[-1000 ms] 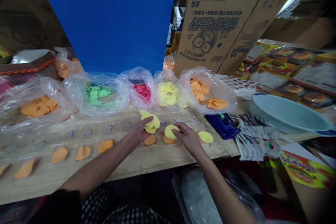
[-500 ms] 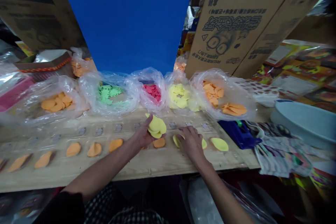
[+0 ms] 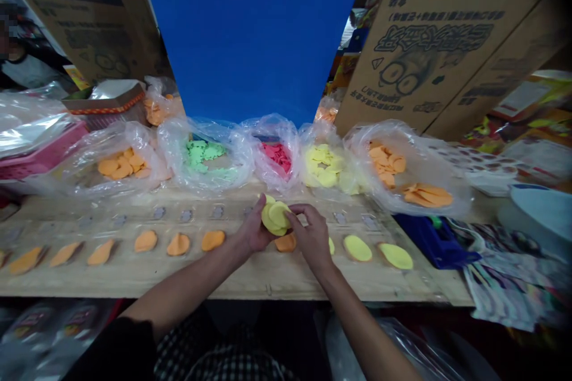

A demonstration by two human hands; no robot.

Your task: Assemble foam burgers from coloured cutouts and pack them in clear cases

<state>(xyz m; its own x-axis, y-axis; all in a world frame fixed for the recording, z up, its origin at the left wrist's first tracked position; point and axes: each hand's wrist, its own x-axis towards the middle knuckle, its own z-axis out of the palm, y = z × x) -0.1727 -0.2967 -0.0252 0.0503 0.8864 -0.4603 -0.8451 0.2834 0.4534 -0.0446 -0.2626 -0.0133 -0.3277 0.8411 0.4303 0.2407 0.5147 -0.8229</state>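
Observation:
My left hand (image 3: 255,230) holds a small stack of yellow foam discs (image 3: 275,218) above the wooden board (image 3: 250,274). My right hand (image 3: 311,232) pinches the right edge of the top disc of that stack. Just below the hands lies an orange foam disc (image 3: 286,243). Right of it, yellow discs (image 3: 357,247) lie over orange ones in a row. To the left, several bare orange discs (image 3: 179,244) continue the row along the board.
Open plastic bags line the back of the board: orange pieces (image 3: 120,165), green (image 3: 203,153), red (image 3: 277,156), yellow (image 3: 325,165), orange (image 3: 404,178). A blue panel (image 3: 254,30) and cardboard boxes (image 3: 429,41) stand behind. A blue tool (image 3: 431,232) and pale basin (image 3: 543,208) sit at the right.
My right hand laid a yellow disc on an orange one, then rose back to the stack in my left hand. The camera view has shifted left.

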